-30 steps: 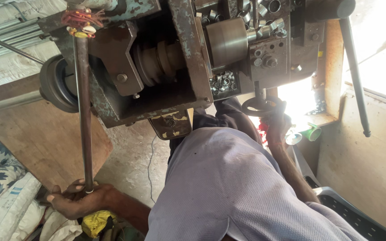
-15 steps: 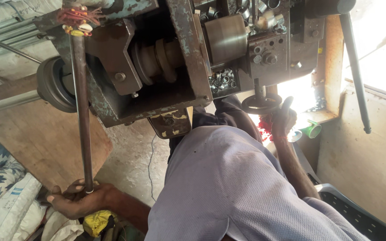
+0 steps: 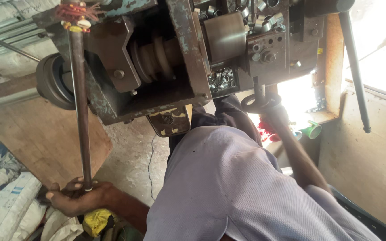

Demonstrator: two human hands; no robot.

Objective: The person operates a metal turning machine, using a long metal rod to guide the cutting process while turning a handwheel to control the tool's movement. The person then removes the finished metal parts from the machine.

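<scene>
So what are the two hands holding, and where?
The left hand grips the long metal rod at its lower end; the right hand holds the small handwheel under the machine.

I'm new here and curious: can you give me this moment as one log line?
left hand: grips lower end of long metal rod | right hand: at ring handle under rusty machine | cut metal rings piled in machine

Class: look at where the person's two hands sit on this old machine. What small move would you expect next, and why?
Probably a short pull on the long lever rod: the left hand grips its lower end, while the right hand rests at the ring handle under the tool block, with cut metal rings piled nearby.
</scene>
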